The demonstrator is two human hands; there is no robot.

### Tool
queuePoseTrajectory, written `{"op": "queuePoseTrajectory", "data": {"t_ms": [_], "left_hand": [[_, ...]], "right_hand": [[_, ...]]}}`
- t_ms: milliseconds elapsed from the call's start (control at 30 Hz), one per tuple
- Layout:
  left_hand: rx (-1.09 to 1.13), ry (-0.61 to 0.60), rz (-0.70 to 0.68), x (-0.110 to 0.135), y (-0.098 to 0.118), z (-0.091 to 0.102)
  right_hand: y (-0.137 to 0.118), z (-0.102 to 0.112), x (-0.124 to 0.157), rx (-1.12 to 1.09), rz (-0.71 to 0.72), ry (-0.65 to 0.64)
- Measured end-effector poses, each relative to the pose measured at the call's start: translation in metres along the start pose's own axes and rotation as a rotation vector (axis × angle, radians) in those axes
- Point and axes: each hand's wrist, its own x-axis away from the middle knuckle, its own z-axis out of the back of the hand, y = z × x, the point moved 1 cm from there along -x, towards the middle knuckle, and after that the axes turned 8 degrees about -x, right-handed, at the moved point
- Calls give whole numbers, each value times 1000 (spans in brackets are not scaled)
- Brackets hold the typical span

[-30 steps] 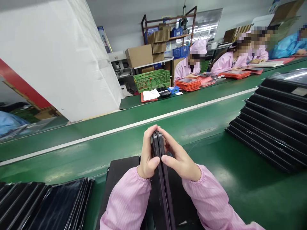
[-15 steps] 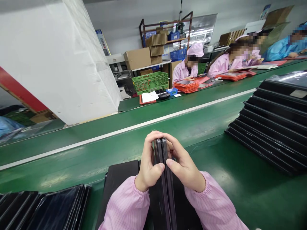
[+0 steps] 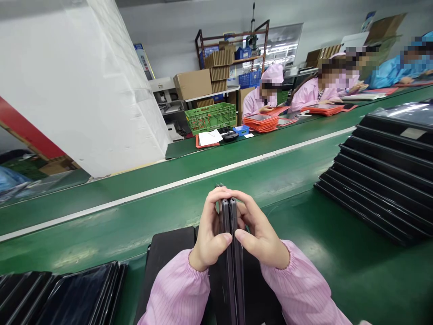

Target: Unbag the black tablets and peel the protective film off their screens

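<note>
Dark slim devices [image 3: 238,267] on edge, long axis seemingly straight ahead.

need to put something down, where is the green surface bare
Bare green surface lies between the right sleeve and the tall black stack, and beyond the fingers up to the white strip. Crowded: lower left, with black panels; centre, with black slabs beside the held devices.

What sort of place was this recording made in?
Probably a factory, perhaps an assembly or packing line: a long green work surface crosses the view, people in pink smocks line its far side, and a stack of dark flat panels stands at the right.
</note>
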Motion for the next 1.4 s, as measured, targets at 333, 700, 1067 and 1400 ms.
{"op": "queuePoseTrajectory", "data": {"t_ms": [333, 700, 1067, 1400], "left_hand": [[-10, -74, 39, 0, -2, 5], [-36, -128, 8, -1, 0, 6], [9, -32, 3, 1, 11, -9], [-60, 47, -3, 7, 10, -19]], "right_hand": [[2, 2, -2, -88, -49, -43], [2, 3, 0, -116, -56, -45], [0, -2, 6, -60, 18, 74], [-10, -11, 12, -73, 55, 211]]}}
